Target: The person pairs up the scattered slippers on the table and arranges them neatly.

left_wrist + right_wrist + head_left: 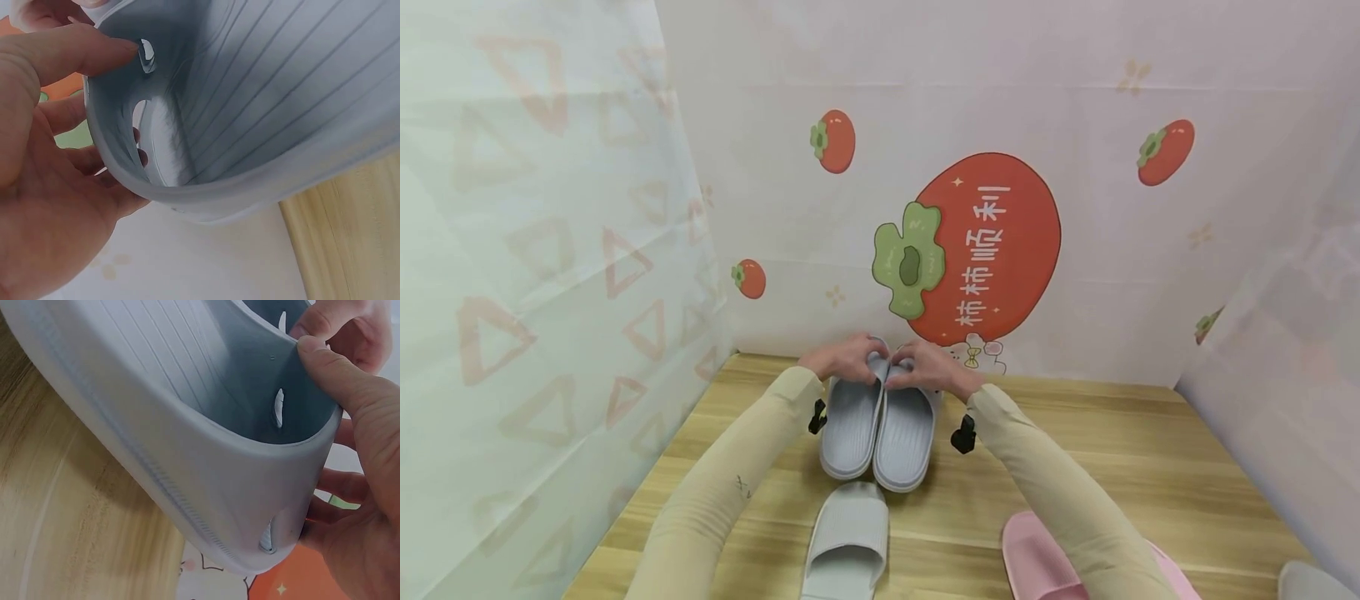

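Note:
A pair of blue-grey slippers (906, 437) stands side by side at the back of the wooden surface, toes toward the patterned wall. My left hand (850, 358) grips the upper of the left slipper (850, 425). In the left wrist view its thumb lies inside the foot opening of that slipper (281, 81), the fingers outside. My right hand (931, 367) holds the right slipper's upper likewise; in the right wrist view the thumb presses over the rim of this slipper (250, 469). Both thumbs come close together between the two uppers, which have slit-shaped holes.
Just in front lies a single light grey slipper (850, 529), toe toward me. Pink slippers (1037, 554) lie partly under the right forearm. Another pale slipper (1303, 583) shows at the lower right corner. White printed cloth walls (760, 167) stand at the back and sides.

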The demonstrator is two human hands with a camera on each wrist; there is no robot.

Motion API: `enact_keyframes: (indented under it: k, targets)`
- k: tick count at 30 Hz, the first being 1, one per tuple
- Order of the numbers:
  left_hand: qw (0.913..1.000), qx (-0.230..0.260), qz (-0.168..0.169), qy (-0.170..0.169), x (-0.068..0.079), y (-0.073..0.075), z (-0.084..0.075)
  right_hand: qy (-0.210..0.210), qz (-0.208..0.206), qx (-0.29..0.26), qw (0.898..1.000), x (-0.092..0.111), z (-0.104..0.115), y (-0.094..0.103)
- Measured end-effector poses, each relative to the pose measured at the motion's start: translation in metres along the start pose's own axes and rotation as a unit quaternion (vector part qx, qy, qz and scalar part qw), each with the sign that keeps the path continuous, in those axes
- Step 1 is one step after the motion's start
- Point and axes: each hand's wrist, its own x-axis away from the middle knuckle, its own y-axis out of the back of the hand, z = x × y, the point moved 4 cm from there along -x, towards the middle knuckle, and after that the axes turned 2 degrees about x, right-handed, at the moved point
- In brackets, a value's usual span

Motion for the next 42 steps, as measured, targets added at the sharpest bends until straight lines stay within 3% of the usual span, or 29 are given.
enact_keyframes:
  k: [24, 31, 42]
  targets:
    - [0.9999, 0.006, -0.013, 0.007, -0.007, -0.009, 0.014, -0.014, 0.028, -0.001, 1.000, -0.014, -0.010, -0.013]
    - [0.9999, 0.000, -0.014, 0.008, -0.011, -0.016, 0.017, 0.015, 0.013, 0.014, 1.000, -0.018, -0.015, -0.021]
    - [0.9996, -0.002, -0.028, 0.008, -0.016, -0.029, 0.024, 0.024, 0.008, 0.010, 1.000, -0.019, -0.019, -0.032]
